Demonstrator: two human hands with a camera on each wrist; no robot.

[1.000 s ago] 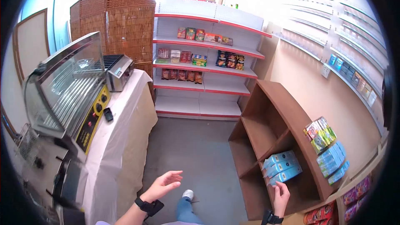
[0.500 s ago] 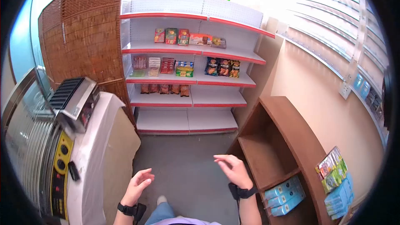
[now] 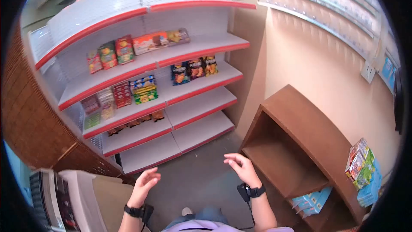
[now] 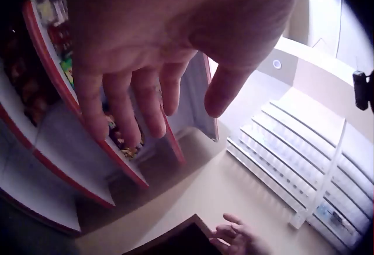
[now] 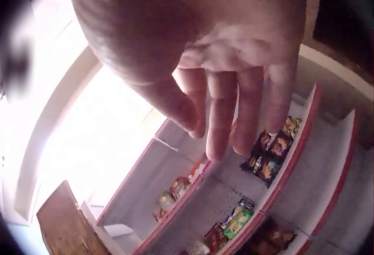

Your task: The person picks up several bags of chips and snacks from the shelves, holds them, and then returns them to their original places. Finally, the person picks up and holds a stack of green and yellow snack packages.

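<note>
The left hand hovers in the air at the lower middle of the head view, fingers loosely bent and nothing in them. To its right the right hand is also raised, near the brown shelf unit, holding nothing. Both wrists wear black bands. The left wrist view shows the left hand with its fingers spread and hanging; in the right wrist view the right hand has relaxed, empty fingers. Beyond the hands stands a white shelf rack with red edges, bearing snack boxes and dark snack bags.
Light blue packs lie in the brown unit's lower compartment, and colourful packs stand on its right end. A wicker screen and a cloth-covered table are at the left. Grey floor lies between.
The view has turned right and come closer to the white rack. The right hand has moved away from the blue packs to in front of the body. Both hands remain empty.
</note>
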